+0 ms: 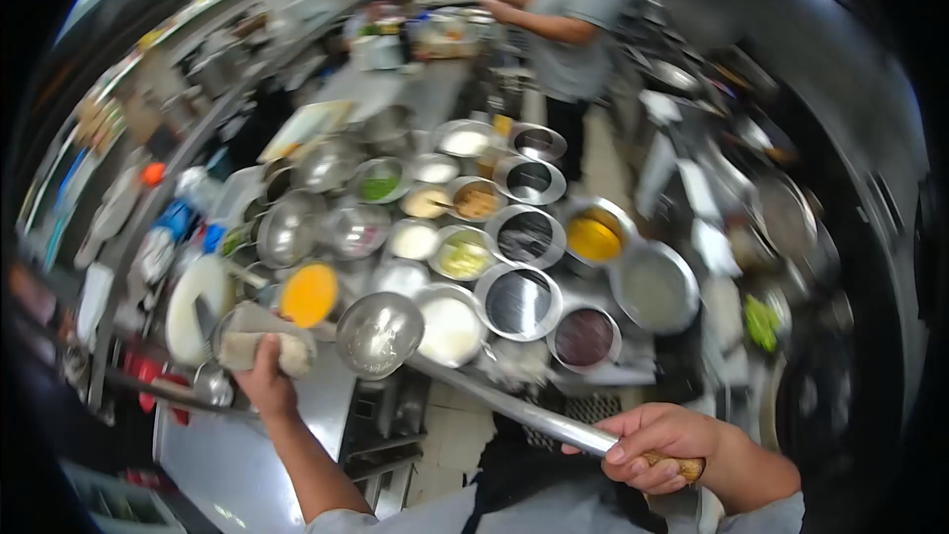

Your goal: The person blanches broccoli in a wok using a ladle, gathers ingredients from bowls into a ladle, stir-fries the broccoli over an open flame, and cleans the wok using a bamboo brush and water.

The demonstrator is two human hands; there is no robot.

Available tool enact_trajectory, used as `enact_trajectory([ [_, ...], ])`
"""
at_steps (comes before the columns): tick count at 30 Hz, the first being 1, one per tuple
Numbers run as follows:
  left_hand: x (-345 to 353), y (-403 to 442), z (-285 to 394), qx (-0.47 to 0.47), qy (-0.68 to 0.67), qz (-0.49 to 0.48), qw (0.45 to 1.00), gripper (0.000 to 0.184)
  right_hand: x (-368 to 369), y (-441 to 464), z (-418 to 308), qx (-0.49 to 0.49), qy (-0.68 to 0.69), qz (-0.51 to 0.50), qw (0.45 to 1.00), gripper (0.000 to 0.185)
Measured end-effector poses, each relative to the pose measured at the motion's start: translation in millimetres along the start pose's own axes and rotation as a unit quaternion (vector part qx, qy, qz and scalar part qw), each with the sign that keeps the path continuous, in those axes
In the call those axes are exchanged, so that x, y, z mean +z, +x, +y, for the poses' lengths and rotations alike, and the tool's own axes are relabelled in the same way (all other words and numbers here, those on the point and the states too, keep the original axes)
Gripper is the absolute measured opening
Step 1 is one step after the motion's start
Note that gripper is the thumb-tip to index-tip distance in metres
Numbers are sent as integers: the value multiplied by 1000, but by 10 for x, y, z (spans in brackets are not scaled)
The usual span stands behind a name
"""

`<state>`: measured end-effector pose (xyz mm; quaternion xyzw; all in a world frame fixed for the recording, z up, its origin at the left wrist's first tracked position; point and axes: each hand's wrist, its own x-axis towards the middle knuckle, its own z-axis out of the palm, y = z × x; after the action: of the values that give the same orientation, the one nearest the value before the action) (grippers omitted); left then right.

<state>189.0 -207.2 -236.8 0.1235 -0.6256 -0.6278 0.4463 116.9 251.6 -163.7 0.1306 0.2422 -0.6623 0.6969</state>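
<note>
My right hand (657, 447) is wrapped round the wooden-ended handle of a large metal ladle (381, 334). The ladle's round bowl, with pale bits in it, hangs beside a container of white food (450, 324). At the left, my left hand (267, 376) grips a folded beige cloth (265, 338) over a metal bowl. A container of orange liquid (309, 295) is just to the right of the cloth. A white round board (196, 311) with a dark blade on it lies left of the cloth.
Many metal containers of food stand ahead, including one with yellow-orange liquid (594, 234) and one with dark red contents (584, 338). A co-worker (578, 20) stands at the back. Pans and a stove line the right; shelves (148, 59) run along the left.
</note>
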Motion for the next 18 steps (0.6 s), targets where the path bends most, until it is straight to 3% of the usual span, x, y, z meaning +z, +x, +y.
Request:
enact_trajectory([
  [3,104,-355,-49,-46,23,-55,997,33,-207,-686,1017,-45,15,41,998,39],
  [6,543,-690,-21,-81,-12,-160,984,32,-414,-1343,1939,-143,72,67,985,39],
  [8,745,-898,-158,-89,-24,-192,977,33,-439,-1738,2514,-227,88,139,960,44],
  [10,982,-1141,-178,-97,-19,-224,970,38,-416,-2085,3021,-319,151,207,913,52],
  [11,1083,-1237,-140,-126,-29,-253,959,39,-421,-2251,3230,-326,158,217,907,52],
  [14,1257,-1397,-39,-109,-11,-267,957,40,-352,-2511,3597,-473,175,283,816,45],
  [16,1347,-1505,42,-125,-24,-261,957,41,-463,-2668,3660,-498,166,409,746,45],
  [18,1385,-1594,105,-106,-23,-302,947,43,-787,-2814,3674,-514,169,469,698,38],
])
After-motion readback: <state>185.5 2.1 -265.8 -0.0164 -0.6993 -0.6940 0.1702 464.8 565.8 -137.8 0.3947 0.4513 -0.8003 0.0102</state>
